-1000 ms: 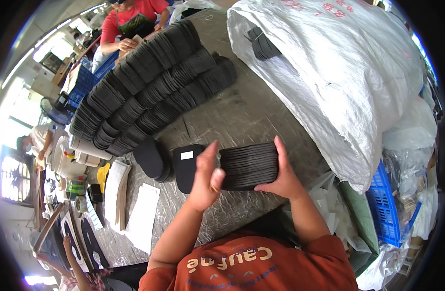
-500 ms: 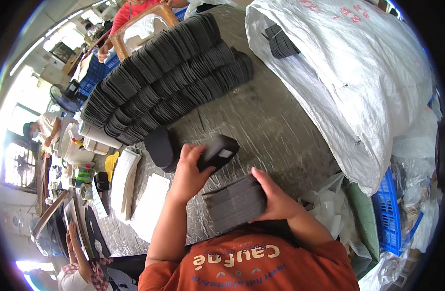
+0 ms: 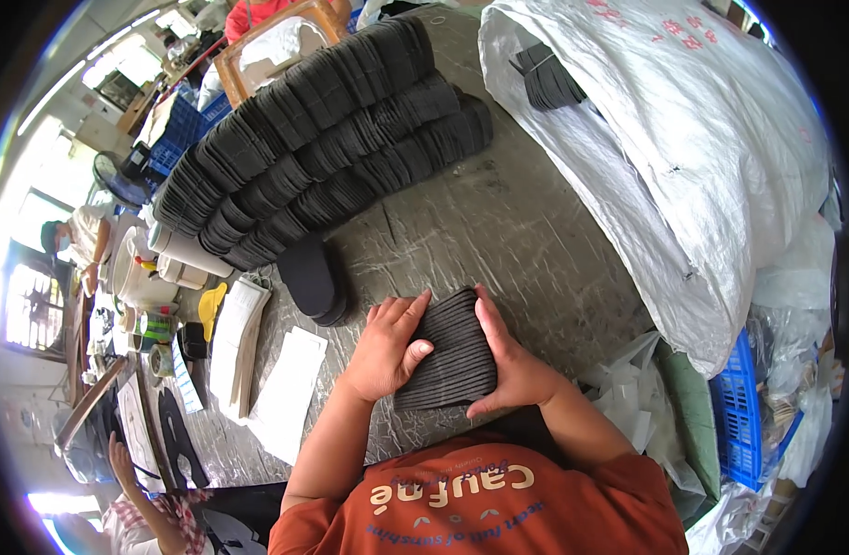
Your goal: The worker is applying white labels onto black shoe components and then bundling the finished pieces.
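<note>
A stack of dark grey foam pads (image 3: 450,359), like shoe insoles, stands on edge close to my body, their edges making parallel ridges. My left hand (image 3: 385,350) presses against its left side, fingers together and thumb over the top. On the opposite side, my right hand (image 3: 510,359) cups the stack, with its thumb at the near corner and fingers at the far one. Just beyond my left hand lies a smaller pile of black round-ended pads (image 3: 315,285). Long rows of the same black pads (image 3: 304,139) are heaped farther back.
A large white woven sack (image 3: 665,176) lies open on the right, a tied black bundle (image 3: 552,79) in its mouth. White paper sheets (image 3: 290,393) and a paper stack (image 3: 238,338) lie left on the grey table (image 3: 554,250). Blue crate (image 3: 741,407) at right; co-workers at left.
My left hand has come down and right, from a tilted dark block onto the stack's left side. That block no longer shows apart. The stack has turned and shifted slightly away from me.
</note>
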Motion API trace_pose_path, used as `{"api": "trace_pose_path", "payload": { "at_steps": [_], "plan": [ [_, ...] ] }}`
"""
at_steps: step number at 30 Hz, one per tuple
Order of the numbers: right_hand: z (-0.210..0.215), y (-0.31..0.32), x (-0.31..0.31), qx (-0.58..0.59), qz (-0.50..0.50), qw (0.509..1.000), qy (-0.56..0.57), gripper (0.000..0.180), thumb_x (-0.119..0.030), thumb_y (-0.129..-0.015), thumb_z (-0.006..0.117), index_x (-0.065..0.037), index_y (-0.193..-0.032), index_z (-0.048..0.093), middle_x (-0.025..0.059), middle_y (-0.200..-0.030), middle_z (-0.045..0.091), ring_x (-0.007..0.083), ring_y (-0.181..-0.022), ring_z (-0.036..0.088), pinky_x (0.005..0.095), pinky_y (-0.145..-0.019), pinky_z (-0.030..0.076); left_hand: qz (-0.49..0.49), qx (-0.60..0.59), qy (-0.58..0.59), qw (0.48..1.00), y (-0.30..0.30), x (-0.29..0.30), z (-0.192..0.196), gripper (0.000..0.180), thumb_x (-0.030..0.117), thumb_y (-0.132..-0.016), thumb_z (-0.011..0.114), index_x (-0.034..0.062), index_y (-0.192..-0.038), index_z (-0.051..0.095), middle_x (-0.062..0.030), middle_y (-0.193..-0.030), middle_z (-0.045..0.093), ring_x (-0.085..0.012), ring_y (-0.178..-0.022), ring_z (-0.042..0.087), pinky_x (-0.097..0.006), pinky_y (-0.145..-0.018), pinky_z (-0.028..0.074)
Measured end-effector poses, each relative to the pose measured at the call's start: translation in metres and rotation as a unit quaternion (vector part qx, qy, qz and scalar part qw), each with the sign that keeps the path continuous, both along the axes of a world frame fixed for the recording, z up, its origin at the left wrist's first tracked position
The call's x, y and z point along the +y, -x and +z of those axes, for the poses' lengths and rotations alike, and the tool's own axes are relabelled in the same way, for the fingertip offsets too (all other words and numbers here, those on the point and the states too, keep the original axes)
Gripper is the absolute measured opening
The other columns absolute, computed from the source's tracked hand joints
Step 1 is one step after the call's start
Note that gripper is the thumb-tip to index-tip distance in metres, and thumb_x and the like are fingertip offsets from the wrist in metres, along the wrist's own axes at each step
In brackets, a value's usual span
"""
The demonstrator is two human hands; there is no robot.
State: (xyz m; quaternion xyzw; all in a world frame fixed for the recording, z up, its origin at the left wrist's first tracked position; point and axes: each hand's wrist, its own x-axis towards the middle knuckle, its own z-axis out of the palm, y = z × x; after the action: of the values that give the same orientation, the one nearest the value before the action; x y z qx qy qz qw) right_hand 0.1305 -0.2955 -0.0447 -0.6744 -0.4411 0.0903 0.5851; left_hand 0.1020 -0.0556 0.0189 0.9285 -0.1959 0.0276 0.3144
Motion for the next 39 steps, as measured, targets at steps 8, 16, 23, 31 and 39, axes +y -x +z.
{"api": "trace_pose_path", "payload": {
  "at_steps": [8,16,23,31,39],
  "plan": [
    [-0.009,0.005,0.006,-0.017,-0.054,0.998,0.004,0.136,-0.031,-0.056,0.092,-0.004,-0.154,0.002,0.0267,-0.156,0.011,0.0439,-0.144,0.016,0.0492,-0.116,0.019,-0.029,-0.001,-0.078,0.997,0.030,0.001,0.007,0.129,0.079,-0.062,0.061,-0.0124,-0.144,0.024,-0.0309,-0.141,0.037,-0.0452,-0.130,0.037,-0.054,-0.111,0.024],
    [0.031,-0.003,-0.008,-0.025,0.005,0.996,0.084,0.147,-0.051,-0.050,0.091,-0.002,-0.153,-0.002,0.0307,-0.157,-0.003,0.0471,-0.146,0.004,0.0541,-0.117,0.014,-0.005,0.082,-0.119,0.990,0.044,-0.022,0.020,0.138,0.066,-0.053,0.080,-0.0115,-0.147,0.014,-0.0295,-0.153,0.019,-0.0442,-0.142,0.022,-0.061,-0.114,0.015],
    [0.119,-0.006,0.048,-0.287,0.081,0.837,0.459,0.129,-0.051,-0.051,0.088,-0.012,-0.154,0.020,0.0327,-0.154,0.013,0.0484,-0.136,0.028,0.0656,-0.113,0.011,-0.041,0.065,-0.105,0.991,0.044,-0.016,0.020,0.111,0.048,-0.062,0.083,-0.0066,-0.144,0.032,-0.0251,-0.152,0.028,-0.0415,-0.139,0.030,-0.055,-0.115,0.022],
    [0.121,-0.012,0.056,-0.335,0.100,0.761,0.546,0.112,-0.042,-0.054,0.088,-0.023,-0.150,0.033,0.0229,-0.132,0.042,0.0410,-0.125,0.038,0.0646,-0.110,0.022,0.465,-0.018,-0.238,0.852,-0.029,0.173,-0.016,0.014,0.013,-0.082,0.058,0.0079,-0.084,0.072,-0.0124,-0.096,0.066,-0.0332,-0.100,0.058,-0.044,-0.087,0.046],
    [0.080,-0.058,-0.007,0.147,0.060,0.980,0.118,0.125,-0.031,-0.047,0.091,0.000,-0.150,0.025,0.0194,-0.145,0.039,0.0345,-0.135,0.040,0.0423,-0.113,0.031,0.456,0.030,-0.324,0.828,-0.069,0.225,-0.063,0.015,0.016,-0.079,0.060,0.0110,-0.090,0.070,-0.0083,-0.103,0.065,-0.0278,-0.113,0.052,-0.047,-0.092,0.040]
  ]
}}
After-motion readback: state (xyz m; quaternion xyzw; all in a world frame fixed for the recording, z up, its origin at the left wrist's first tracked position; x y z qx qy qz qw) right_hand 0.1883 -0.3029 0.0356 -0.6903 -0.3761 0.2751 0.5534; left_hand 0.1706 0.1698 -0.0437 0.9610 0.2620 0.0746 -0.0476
